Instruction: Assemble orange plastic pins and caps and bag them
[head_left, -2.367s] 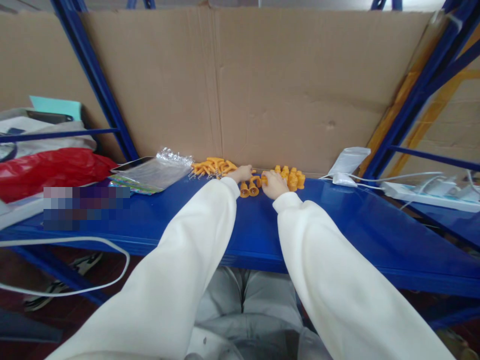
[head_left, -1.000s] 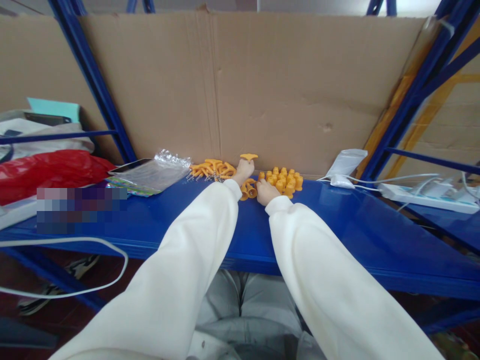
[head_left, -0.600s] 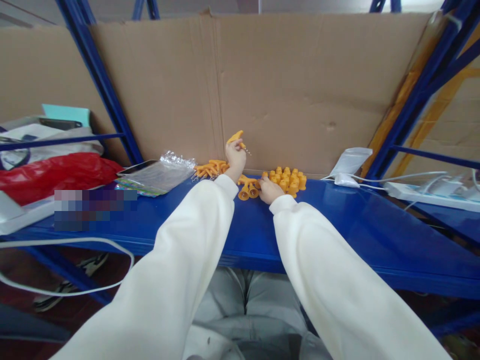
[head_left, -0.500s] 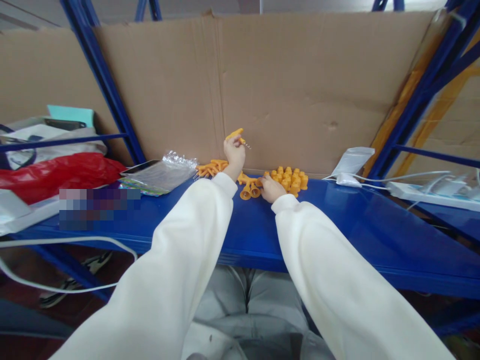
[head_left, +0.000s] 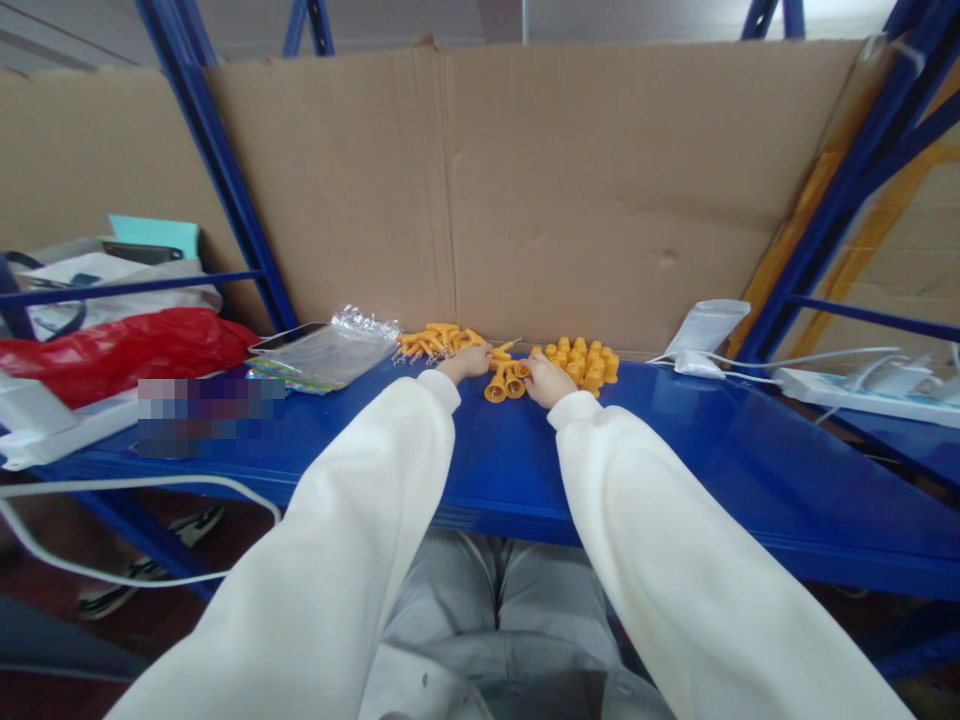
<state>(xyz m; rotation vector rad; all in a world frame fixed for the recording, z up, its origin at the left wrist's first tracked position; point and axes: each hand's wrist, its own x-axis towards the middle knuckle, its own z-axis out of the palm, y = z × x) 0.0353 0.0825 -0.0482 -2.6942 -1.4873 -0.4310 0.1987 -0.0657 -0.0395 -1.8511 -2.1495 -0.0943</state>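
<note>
My left hand [head_left: 466, 362] is low over the blue shelf, its fingers closed on a yellow-handled corkscrew [head_left: 501, 353] whose metal spiral points up to the right. My right hand [head_left: 549, 382] pinches an orange bell-shaped plastic piece [head_left: 523, 369] at its fingertips. Between the hands, more orange bell-shaped pieces [head_left: 495, 389] lie with their wide mouths toward me. Behind my left hand is a pile of orange corkscrews [head_left: 435, 338], some spirals visible. Just beyond my right hand, several orange cup-like pieces [head_left: 581, 357] stand close together.
Cardboard [head_left: 555, 190] walls off the back of the blue shelf [head_left: 495, 470]. Left lie a clear plastic bag [head_left: 322, 355] and a red bag [head_left: 135, 345]. Right are a small white packet [head_left: 705, 335], cables and a power strip [head_left: 870, 395]. Blue posts [head_left: 232, 190] frame both sides.
My left hand has come down from above the shelf with the corkscrew, toward my right hand. My right hand has stayed nearly in place. The view has shifted slightly.
</note>
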